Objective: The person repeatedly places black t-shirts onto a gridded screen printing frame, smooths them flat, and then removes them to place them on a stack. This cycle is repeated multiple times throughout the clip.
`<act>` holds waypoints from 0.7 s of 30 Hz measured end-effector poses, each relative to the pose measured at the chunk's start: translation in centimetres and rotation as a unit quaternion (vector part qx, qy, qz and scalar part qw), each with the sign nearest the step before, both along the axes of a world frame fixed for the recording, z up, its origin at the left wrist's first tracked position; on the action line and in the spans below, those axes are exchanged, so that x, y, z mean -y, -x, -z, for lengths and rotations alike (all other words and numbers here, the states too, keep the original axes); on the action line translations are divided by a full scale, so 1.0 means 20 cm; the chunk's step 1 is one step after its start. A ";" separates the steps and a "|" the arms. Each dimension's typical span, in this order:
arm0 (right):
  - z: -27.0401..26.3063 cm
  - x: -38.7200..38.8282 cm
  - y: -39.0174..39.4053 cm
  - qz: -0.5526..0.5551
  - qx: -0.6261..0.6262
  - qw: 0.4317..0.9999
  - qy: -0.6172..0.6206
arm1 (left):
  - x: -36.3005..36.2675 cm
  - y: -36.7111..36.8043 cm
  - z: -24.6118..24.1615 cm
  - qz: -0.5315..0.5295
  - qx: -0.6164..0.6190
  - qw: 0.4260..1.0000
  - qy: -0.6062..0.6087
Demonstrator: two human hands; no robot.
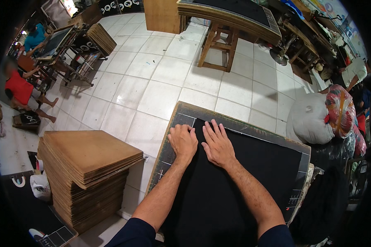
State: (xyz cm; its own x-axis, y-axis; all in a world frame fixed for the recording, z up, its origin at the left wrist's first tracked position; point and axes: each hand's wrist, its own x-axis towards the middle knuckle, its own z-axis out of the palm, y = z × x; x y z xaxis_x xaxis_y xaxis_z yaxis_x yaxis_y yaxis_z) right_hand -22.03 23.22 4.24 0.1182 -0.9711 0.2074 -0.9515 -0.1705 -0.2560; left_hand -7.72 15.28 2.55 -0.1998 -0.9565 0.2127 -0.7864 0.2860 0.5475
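Observation:
A piece of black fabric lies spread over a dark board with white guide marks and worn, paint-flecked edges. Flat on the fabric near its far left corner rests my right hand, palm down, fingers extended and slightly apart. My left hand is just left of it, at the fabric's left edge, with its fingers curled down. Whether those fingertips pinch the cloth or only press on the board is hidden. The fabric's far edge runs roughly parallel to the board's far edge.
Left of the board stands a tall stack of brown boards. Large stuffed bags sit at right. Beyond the white tiled floor, a wooden stool supports more stacked boards. Two people work at far left; others are at right.

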 end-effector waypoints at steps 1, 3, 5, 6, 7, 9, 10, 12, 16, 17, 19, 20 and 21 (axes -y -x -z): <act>0.00 0.00 0.00 -0.004 -0.010 1.000 -0.008 | 0.01 0.01 0.00 0.008 0.007 1.000 0.008; 0.00 0.03 0.02 -0.023 -0.030 0.999 -0.031 | 0.02 0.02 0.00 0.030 0.019 0.999 0.022; -0.01 0.03 0.03 -0.035 -0.023 0.999 -0.022 | 0.03 0.02 -0.01 0.045 0.029 0.999 -0.004; -0.01 0.02 0.04 -0.042 -0.029 0.998 -0.044 | 0.04 0.02 -0.01 0.052 0.035 0.998 -0.018; -0.02 0.01 0.04 -0.050 -0.023 0.997 -0.056 | 0.04 0.02 0.00 0.054 0.031 0.998 -0.024; -0.03 0.00 0.05 -0.069 -0.015 0.995 -0.076 | 0.05 0.02 0.00 0.059 0.028 0.997 -0.041; -0.04 0.01 0.05 -0.072 -0.021 0.995 -0.061 | 0.05 0.02 0.00 0.057 0.023 0.997 -0.047; -0.05 0.04 0.06 -0.069 -0.056 0.993 -0.073 | 0.05 0.02 0.01 0.052 0.015 0.997 -0.050; -0.05 0.04 0.02 -0.034 -0.041 0.998 -0.023 | 0.04 0.03 0.01 0.044 -0.030 0.998 -0.046; -0.06 0.00 0.01 -0.055 -0.021 0.998 -0.017 | 0.03 0.03 0.01 0.040 -0.037 0.997 -0.060; -0.07 -0.11 -0.02 -0.078 0.030 0.996 -0.040 | 0.03 0.03 0.00 0.037 -0.044 0.996 -0.068; -0.08 -0.17 0.00 -0.095 0.015 0.993 -0.074 | 0.03 0.03 0.00 0.040 -0.044 0.996 -0.062; -0.08 -0.21 0.04 -0.106 0.005 0.991 -0.077 | 0.03 0.03 0.00 0.040 -0.039 0.996 -0.063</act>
